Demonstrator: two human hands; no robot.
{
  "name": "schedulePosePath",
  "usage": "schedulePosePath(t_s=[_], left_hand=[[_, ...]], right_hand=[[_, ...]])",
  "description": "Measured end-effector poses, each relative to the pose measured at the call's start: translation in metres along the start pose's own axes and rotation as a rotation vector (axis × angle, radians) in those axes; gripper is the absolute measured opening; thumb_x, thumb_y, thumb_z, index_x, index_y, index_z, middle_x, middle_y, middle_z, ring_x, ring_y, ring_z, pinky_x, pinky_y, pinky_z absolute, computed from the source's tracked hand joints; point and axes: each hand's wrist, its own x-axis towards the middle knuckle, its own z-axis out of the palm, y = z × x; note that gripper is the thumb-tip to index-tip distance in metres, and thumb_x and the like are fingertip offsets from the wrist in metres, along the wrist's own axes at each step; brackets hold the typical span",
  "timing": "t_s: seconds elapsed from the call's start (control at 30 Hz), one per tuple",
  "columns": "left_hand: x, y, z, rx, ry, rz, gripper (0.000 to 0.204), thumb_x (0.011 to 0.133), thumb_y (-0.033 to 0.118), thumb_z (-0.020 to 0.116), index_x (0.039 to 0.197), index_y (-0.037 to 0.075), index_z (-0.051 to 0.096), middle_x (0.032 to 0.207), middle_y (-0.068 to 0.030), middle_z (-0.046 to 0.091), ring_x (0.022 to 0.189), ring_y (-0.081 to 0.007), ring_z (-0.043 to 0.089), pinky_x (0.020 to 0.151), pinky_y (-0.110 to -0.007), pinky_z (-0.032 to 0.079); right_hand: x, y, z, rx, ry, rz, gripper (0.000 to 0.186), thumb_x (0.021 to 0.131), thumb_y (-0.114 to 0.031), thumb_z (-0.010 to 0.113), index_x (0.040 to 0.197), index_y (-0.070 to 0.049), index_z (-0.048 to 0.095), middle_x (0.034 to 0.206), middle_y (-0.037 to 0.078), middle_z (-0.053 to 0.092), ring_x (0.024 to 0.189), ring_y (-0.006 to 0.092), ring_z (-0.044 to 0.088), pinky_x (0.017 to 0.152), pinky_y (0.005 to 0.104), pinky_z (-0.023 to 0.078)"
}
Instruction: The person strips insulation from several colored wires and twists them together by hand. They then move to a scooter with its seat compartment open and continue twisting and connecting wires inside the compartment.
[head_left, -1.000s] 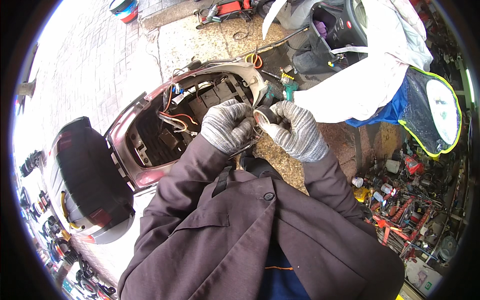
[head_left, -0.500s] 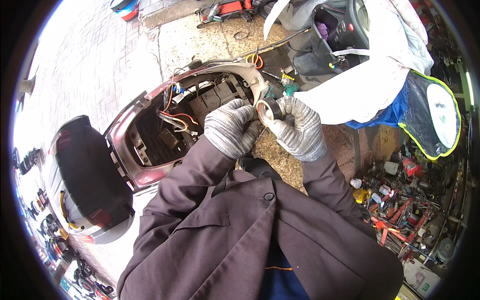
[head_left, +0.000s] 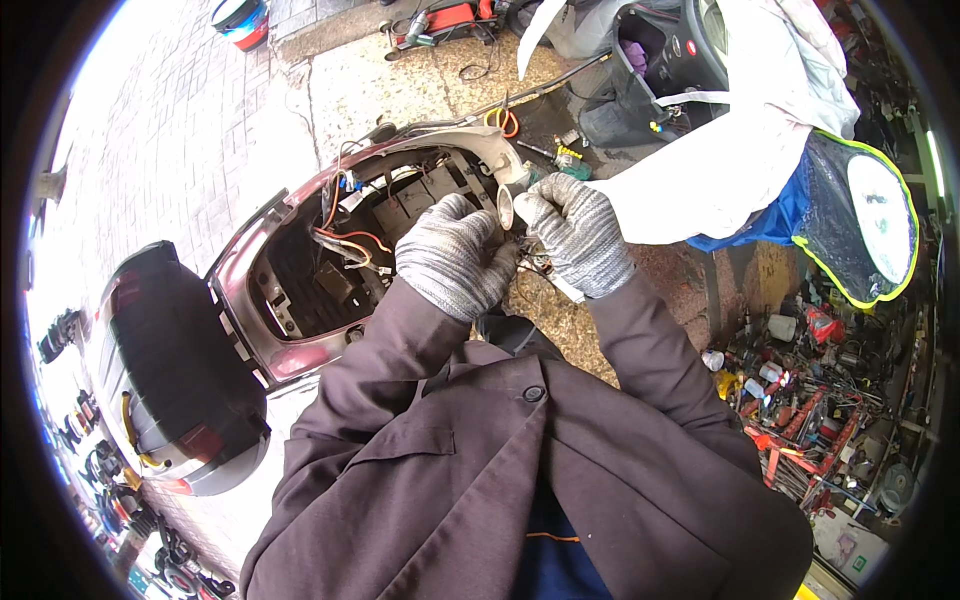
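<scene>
Both my hands wear grey knitted gloves and meet in front of my chest, above the near end of a dark red scooter body (head_left: 300, 357). Between them sits a small roll of tape (head_left: 505, 207), turned so its pale inner ring shows. My right hand (head_left: 580, 238) is closed with its fingertips at the roll's right edge. My left hand (head_left: 450, 255) is curled closed just left of the roll; what its fingers pinch is hidden. Orange wires (head_left: 355, 240) hang loose inside the scooter body. Below the hands, a few thin wires and a small white piece show near the right wrist.
A black and grey scooter top box (head_left: 185, 350) stands at left. White cloth (head_left: 700, 180) and a blue bag (head_left: 750, 225) lie at right. Beyond are a green power tool (head_left: 575, 168) and a red trolley jack (head_left: 450, 20). Mixed tools and parts (head_left: 810, 410) pile at lower right.
The tape roll has turned more edge-on and shifted slightly left. My right hand has moved a little left and turned inward, its fingers more curled. My left hand stays closed nearby.
</scene>
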Motion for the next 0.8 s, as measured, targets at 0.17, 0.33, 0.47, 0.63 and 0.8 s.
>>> schedulePosePath(t_s=[0.17, 0.33, 0.47, 0.63, 0.8], left_hand=[[0.0, 0.003, 0.008, 0.102, 0.17, 0.148, 0.021, 0.066, 0.01, 0.067, 0.087, 0.009, 0.063, 0.072, -0.01, 0.056, 0.069, -0.0307, 0.058, 0.059, -0.042, 0.048], [0.001, -0.003, 0.02, 0.21, 0.293, 0.356, 0.022, 0.067, 0.015, 0.068, 0.088, 0.011, 0.063, 0.072, -0.007, 0.056, 0.067, -0.0269, 0.057, 0.059, -0.041, 0.045], [0.004, -0.008, 0.021, 0.258, 0.26, 0.363, 0.025, 0.065, 0.014, 0.068, 0.09, 0.011, 0.064, 0.071, -0.0073, 0.057, 0.065, -0.0277, 0.057, 0.059, -0.041, 0.046], [0.008, -0.008, 0.019, 0.266, 0.304, 0.324, 0.025, 0.066, 0.007, 0.064, 0.091, 0.011, 0.065, 0.069, -0.0091, 0.056, 0.062, -0.0292, 0.057, 0.058, -0.04, 0.048], [0.006, -0.006, 0.019, 0.263, 0.15, 0.264, 0.014, 0.068, 0.007, 0.065, 0.081, 0.009, 0.067, 0.067, -0.0103, 0.055, 0.06, -0.03, 0.057, 0.056, -0.042, 0.047]], right_hand=[[-0.004, -0.007, 0.006, 0.155, 0.005, 0.171, 0.021, 0.089, -0.017, 0.064, 0.081, 0.002, 0.063, 0.064, 0.004, 0.058, 0.058, 0.0069, 0.048, 0.053, 0.0266, 0.041], [-0.001, -0.003, 0.005, 0.019, -0.046, 0.181, 0.019, 0.091, -0.015, 0.061, 0.084, 0.003, 0.063, 0.069, 0.005, 0.061, 0.061, 0.0065, 0.052, 0.056, 0.0251, 0.045], [-0.001, 0.001, 0.003, 0.125, -0.095, 0.126, 0.014, 0.09, -0.009, 0.058, 0.096, 0.004, 0.063, 0.077, 0.005, 0.062, 0.067, 0.0064, 0.054, 0.06, 0.0226, 0.048], [-0.004, -0.004, -0.011, 0.177, -0.194, 0.102, 0.017, 0.086, -0.004, 0.058, 0.101, 0.002, 0.06, 0.077, 0.0, 0.058, 0.068, 0.005, 0.052, 0.063, 0.0211, 0.047], [-0.004, -0.005, -0.013, 0.174, -0.226, 0.003, 0.021, 0.082, -0.002, 0.058, 0.104, 0.0, 0.059, 0.078, 0.0, 0.057, 0.069, 0.0046, 0.052, 0.064, 0.0207, 0.047]])
